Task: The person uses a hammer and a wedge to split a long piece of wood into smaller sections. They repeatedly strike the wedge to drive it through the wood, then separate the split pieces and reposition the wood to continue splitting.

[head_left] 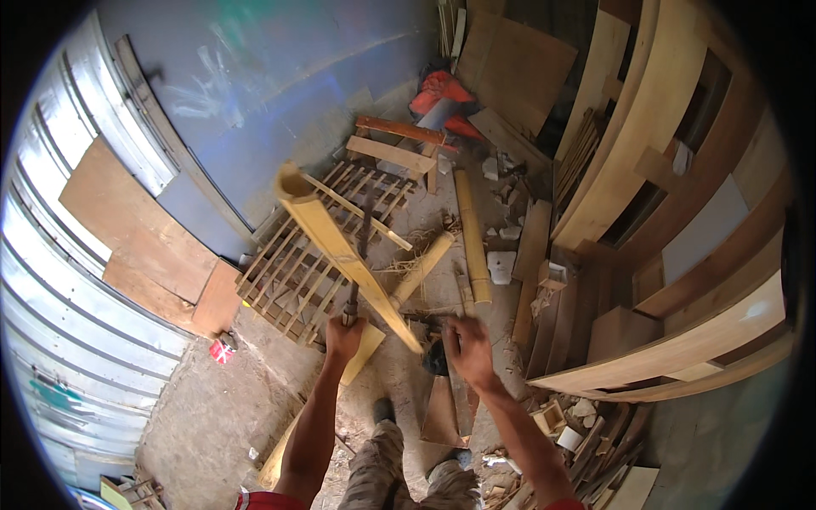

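My left hand [344,338] is closed around the handle of a long, dark-bladed knife, probably a machete [366,223], pointing away from me. A thick bamboo pole [327,234] with a hollow upper end slants across the blade; whether they touch I cannot tell. Right of the pole's lower end, my right hand [469,344] has its fingers curled. A short, thin bamboo piece [465,293] shows just beyond that hand; the frame does not make clear whether it is gripped. A shorter bamboo length [425,268] and another bamboo pole [473,238] lie beyond my hands.
Behind the slanting pole lies a slatted wooden rack [293,285]. A wooden bench [391,153] stands at the back near an orange-red cloth [442,93]. Large wooden frames [629,161] line the right side. Scrap wood [603,450] is heaped at lower right, and corrugated metal [93,340] walls the left.
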The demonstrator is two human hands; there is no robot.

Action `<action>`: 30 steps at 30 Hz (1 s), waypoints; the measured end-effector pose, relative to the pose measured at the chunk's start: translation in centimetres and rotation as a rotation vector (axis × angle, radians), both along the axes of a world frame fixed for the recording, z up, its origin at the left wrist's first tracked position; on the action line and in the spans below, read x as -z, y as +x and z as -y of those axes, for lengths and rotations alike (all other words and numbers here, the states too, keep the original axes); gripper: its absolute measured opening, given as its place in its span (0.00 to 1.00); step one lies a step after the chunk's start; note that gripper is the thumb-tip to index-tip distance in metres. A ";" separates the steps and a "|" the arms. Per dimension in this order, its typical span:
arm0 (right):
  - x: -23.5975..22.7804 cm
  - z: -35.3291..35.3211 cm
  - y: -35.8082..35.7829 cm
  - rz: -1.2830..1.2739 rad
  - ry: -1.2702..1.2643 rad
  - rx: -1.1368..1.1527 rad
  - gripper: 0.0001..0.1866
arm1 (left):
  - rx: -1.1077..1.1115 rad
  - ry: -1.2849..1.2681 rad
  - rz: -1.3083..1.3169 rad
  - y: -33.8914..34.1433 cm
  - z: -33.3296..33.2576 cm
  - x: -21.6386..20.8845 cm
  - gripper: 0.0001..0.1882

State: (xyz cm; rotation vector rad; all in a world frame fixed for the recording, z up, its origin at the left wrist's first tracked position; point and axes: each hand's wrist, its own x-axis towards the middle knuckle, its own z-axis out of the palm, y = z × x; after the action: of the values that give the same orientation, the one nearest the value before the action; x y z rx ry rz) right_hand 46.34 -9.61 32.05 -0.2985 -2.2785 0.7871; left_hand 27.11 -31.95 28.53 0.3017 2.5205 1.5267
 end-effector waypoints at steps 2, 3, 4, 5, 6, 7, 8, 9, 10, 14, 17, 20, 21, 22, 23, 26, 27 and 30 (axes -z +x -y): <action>-7.7 0.3 -3.7 -0.074 0.099 -0.019 0.08 | -0.002 -0.056 -0.043 0.7 1.6 -1.8 0.18; -10.4 0.7 -5.1 -0.045 0.068 -0.037 0.06 | -0.011 -0.057 -0.046 1.1 2.1 -1.1 0.19; -11.6 0.9 -5.6 -0.017 0.030 -0.049 0.05 | -0.015 -0.065 -0.049 1.7 1.8 -0.5 0.19; -11.4 1.5 -5.5 0.102 0.070 -0.064 0.07 | -0.039 -0.102 0.004 2.8 1.1 -0.4 0.21; -10.1 2.4 -5.1 0.225 0.102 -0.068 0.11 | -0.047 0.030 -0.061 4.3 0.0 -1.2 0.21; -9.4 3.5 -4.9 0.347 0.137 -0.080 0.14 | -0.048 -0.074 0.047 5.2 -0.3 -1.2 0.21; -9.8 5.4 -5.4 0.519 -0.133 -0.131 0.21 | -0.030 -0.072 0.062 6.1 -0.1 -2.7 0.21; -9.8 7.8 -5.8 0.694 -0.407 -0.178 0.27 | -0.023 -0.059 0.071 6.9 0.0 -3.3 0.21; -9.1 9.4 -6.6 0.752 -0.431 -0.213 0.35 | -0.018 -0.038 0.020 7.5 -0.1 -2.1 0.20; 0.0 12.0 -8.1 0.802 -0.532 0.024 0.36 | 0.211 -0.066 -0.023 10.1 0.7 2.7 0.22; 2.3 13.8 -7.3 0.972 -0.603 0.219 0.35 | 0.360 0.024 -0.091 10.5 1.7 4.3 0.24; 2.8 16.9 -6.5 0.791 -0.686 0.430 0.33 | 0.586 0.035 -0.135 10.1 3.2 5.5 0.31; 2.8 16.9 -6.5 0.740 -0.687 0.462 0.33 | 0.699 0.039 -0.245 9.1 3.5 4.9 0.32; 2.8 16.8 -6.6 0.689 -0.684 0.491 0.32 | 0.807 0.045 -0.355 8.0 3.9 4.3 0.34; 1.8 16.7 -6.9 0.729 -0.768 0.473 0.30 | 0.976 -0.024 -0.365 6.7 4.9 4.0 0.38; 7.6 16.8 -4.1 0.649 -0.906 0.447 0.28 | 0.883 0.177 -0.489 3.2 7.4 2.0 0.20; 10.1 17.3 -3.3 0.687 -0.845 0.455 0.28 | 0.728 0.217 -0.407 1.2 8.1 3.1 0.15; 13.9 20.2 -0.7 0.650 -0.854 0.604 0.26 | 0.311 0.202 -0.227 -5.3 8.8 2.2 0.08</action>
State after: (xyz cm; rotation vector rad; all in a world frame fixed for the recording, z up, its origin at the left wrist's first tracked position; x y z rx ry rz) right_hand 45.64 -29.84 18.16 -1.7452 -2.0315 1.4147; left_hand 21.77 -40.73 26.30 0.8971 2.3304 1.6973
